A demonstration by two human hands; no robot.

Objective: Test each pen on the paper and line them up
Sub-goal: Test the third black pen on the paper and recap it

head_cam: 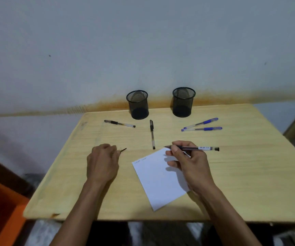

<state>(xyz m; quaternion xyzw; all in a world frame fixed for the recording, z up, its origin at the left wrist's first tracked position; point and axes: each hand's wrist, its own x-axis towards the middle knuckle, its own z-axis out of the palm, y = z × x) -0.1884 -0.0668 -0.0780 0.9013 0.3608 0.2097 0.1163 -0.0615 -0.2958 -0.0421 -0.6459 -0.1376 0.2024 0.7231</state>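
Pale wall with a rusty stain along its foot backs a light wooden bench [231, 174]. Two black mesh pen cups [138, 104] stand at the far edge, both looking empty. A sheet of white paper [159, 178] lies near the middle, faint scribbles at its far left corner. The right hand [187, 162] rests over the paper, its fingers [174, 148] gripping an uncapped dark pen [196, 148], tip poised just beyond the paper's far corner. The left hand [102, 162] is curled around what seems to be the pen's cap [123, 149]. Two black pens [119, 123] lie capped on the far side, one far left, one central; two blue pens [202, 129] lie far right. Testing is under way; next, the tip must drop onto the sheet for a stroke.
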